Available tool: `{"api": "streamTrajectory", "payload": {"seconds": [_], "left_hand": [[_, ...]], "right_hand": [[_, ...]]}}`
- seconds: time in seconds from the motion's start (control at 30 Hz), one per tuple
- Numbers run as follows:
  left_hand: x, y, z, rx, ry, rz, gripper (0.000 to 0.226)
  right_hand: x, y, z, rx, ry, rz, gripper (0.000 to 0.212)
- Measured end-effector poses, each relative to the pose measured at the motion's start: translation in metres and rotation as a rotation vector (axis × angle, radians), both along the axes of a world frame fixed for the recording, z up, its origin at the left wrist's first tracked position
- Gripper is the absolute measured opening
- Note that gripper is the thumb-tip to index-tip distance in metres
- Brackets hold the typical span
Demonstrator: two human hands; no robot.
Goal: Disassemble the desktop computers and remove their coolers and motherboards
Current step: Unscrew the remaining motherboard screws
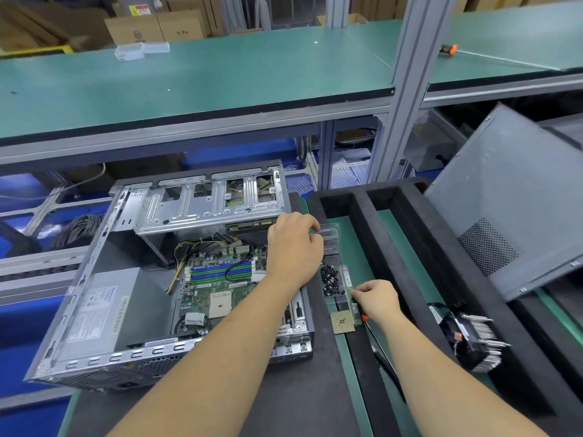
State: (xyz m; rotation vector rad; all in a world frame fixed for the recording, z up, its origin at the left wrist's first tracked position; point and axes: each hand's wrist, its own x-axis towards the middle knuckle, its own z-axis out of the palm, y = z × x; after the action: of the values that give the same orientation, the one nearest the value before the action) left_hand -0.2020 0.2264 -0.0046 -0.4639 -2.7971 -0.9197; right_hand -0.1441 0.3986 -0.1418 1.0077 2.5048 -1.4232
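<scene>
An open desktop case (94,310) lies on its side at the left, with the green motherboard (220,288) inside and its CPU socket bare. To the right of the case lies a clear plastic tray (334,279) holding several small black screws. My left hand (293,250) grips the tray's far end, fingers curled over its clear lid. My right hand (377,299) pinches a green memory stick (348,277) at the tray's right edge. A loose CPU chip (341,322) lies just below the tray. A cooler with fan (473,339) lies at the right.
A black foam frame (410,247) with long slots borders the green mat. A grey side panel (511,200) leans at the right. An orange-handled screwdriver (378,345) lies under my right wrist. A green shelf (189,83) spans overhead, with an aluminium post (403,89).
</scene>
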Motion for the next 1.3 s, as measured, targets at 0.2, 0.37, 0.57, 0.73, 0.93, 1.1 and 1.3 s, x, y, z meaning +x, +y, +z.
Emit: {"api": "streamTrajectory", "payload": {"seconds": [0.2, 0.37, 0.57, 0.73, 0.93, 1.1, 1.3], "left_hand": [[-0.001, 0.0, 0.0, 0.051, -0.007, -0.004, 0.019], [0.002, -0.002, 0.0, 0.231, -0.027, 0.013, 0.024], [0.002, -0.006, 0.001, 0.32, -0.009, 0.052, 0.026], [0.001, -0.026, 0.0, 0.276, 0.017, 0.066, 0.023], [-0.016, -0.091, 0.005, 0.236, -0.055, 0.225, 0.019], [-0.027, -0.161, -0.002, -0.142, -0.384, 0.125, 0.016], [-0.008, -0.211, -0.021, -0.683, -0.631, -0.28, 0.023]], "right_hand": [[0.0, 0.0, 0.011, 0.014, -0.012, -0.109, 0.018], [0.005, -0.005, 0.037, 0.082, 0.198, -0.179, 0.02], [-0.002, -0.039, 0.055, 0.119, 0.122, 0.243, 0.018], [-0.014, -0.074, 0.043, 0.152, -0.007, 0.274, 0.025], [-0.015, -0.079, 0.067, 0.318, 0.062, 0.269, 0.047], [-0.031, -0.116, 0.154, 0.267, 0.696, 0.158, 0.05], [-0.049, -0.204, 0.156, 0.5, 0.167, 1.058, 0.031]]}}
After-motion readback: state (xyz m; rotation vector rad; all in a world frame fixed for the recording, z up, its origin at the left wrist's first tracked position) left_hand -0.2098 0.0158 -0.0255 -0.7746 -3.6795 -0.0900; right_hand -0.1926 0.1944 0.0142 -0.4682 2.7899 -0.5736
